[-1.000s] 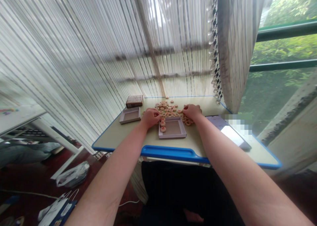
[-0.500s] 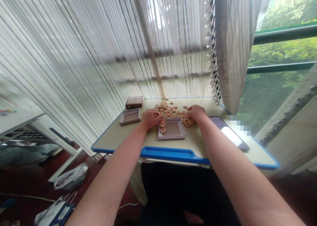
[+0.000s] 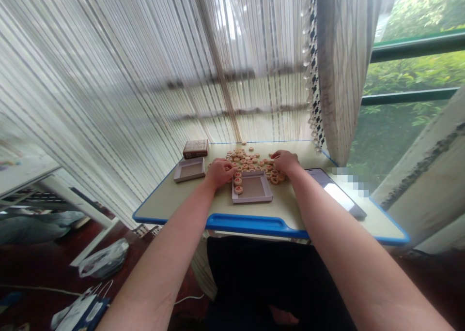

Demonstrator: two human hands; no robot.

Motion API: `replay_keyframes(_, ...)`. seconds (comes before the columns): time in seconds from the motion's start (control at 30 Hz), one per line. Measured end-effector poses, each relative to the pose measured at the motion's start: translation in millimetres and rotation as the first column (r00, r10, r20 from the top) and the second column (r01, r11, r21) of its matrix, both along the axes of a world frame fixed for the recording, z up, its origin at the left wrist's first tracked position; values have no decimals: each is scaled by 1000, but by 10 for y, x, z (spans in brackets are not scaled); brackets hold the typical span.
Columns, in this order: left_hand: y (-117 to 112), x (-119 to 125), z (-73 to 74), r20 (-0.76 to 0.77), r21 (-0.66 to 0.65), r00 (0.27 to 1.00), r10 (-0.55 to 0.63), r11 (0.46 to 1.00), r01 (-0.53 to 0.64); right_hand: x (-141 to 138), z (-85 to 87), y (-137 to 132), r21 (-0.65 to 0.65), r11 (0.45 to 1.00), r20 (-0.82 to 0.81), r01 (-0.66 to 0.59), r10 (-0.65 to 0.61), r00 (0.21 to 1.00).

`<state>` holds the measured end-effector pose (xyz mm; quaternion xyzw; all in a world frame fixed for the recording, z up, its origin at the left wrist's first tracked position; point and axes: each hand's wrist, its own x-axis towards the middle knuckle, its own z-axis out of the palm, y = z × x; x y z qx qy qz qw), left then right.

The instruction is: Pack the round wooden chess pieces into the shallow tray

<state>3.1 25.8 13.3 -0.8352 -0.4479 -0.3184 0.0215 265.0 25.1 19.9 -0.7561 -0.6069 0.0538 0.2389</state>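
Observation:
Round wooden xiangqi pieces (image 3: 250,166) with painted characters lie scattered in a pile across the desk. In front of them sits a shallow pale box tray (image 3: 253,201); a few red-marked pieces (image 3: 238,189) stand in a column along its left side. My left hand (image 3: 220,173) is at the tray's upper left corner, its fingers curled round a piece that is mostly hidden. My right hand (image 3: 286,162) is over the right edge of the pile, with thumb and forefinger closed at a piece. Small details between the fingers are blurred.
A second shallow tray (image 3: 189,177) and a brown printed box (image 3: 196,148) lie at the desk's left. A tablet (image 3: 336,195) rests on the right. The desk (image 3: 170,200) has a blue raised front lip (image 3: 247,223). A string curtain (image 3: 145,69) hangs behind.
My right hand has shifted slightly left, its fingertips now reaching a piece that lay beside it. My left hand stays by the tray corner, its fingers slightly moved. The column in the tray looks the same.

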Motion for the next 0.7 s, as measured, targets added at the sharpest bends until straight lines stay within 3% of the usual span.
replay_keyframes(0.1,-1,2,3,4,-16,1000,8,1000,-8,4,85,-48,-123,991,7,49,-49,999)
replay_keyframes(0.2,-6,6,6,0,-18,1000,6,1000,-6,-34,150,-124,-268,963,74,33,-14,997)
replay_keyframes(0.27,-10,8,8,1,-8,1000,-1,1000,1,-71,171,-172,-297,955,90,1,27,996)
replay_keyframes(0.47,-7,10,10,6,5,1000,-23,1000,23,-115,150,-204,-249,967,32,-56,66,997)
replay_keyframes(0.7,-1,4,1,4,5,999,-36,999,36,-118,175,-206,-72,994,39,-79,82,996)
